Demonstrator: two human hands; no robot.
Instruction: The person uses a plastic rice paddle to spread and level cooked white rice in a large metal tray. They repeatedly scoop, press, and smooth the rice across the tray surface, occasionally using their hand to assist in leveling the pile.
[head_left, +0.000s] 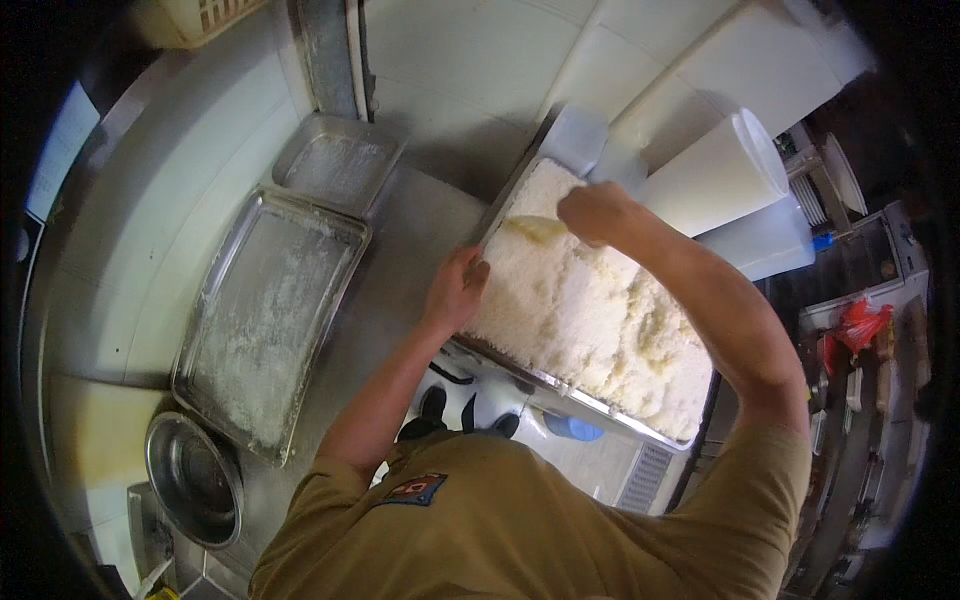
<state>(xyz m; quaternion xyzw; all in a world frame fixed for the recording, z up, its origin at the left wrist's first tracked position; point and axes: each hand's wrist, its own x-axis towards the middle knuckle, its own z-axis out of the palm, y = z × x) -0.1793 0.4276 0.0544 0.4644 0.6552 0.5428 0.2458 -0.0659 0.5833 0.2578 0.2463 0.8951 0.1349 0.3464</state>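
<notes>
In front of me a metal tray is filled with a thick layer of white, grainy food, perhaps cooked rice. Its surface is fairly level at the far left and lumpy towards the near right. My right hand is closed on a yellowish, translucent tool, probably a scraper, which rests on the food near the far end. Its gripped part is hidden by the fingers. At the tray's left edge is my left hand, fingers slightly curled; whether it grips the rim I cannot tell.
On the metal counter to my left lie a large sheet tray and a smaller metal pan, both with whitish residue. A steel bowl stands nearer me. A white cylinder and translucent plastic containers stand beyond the food.
</notes>
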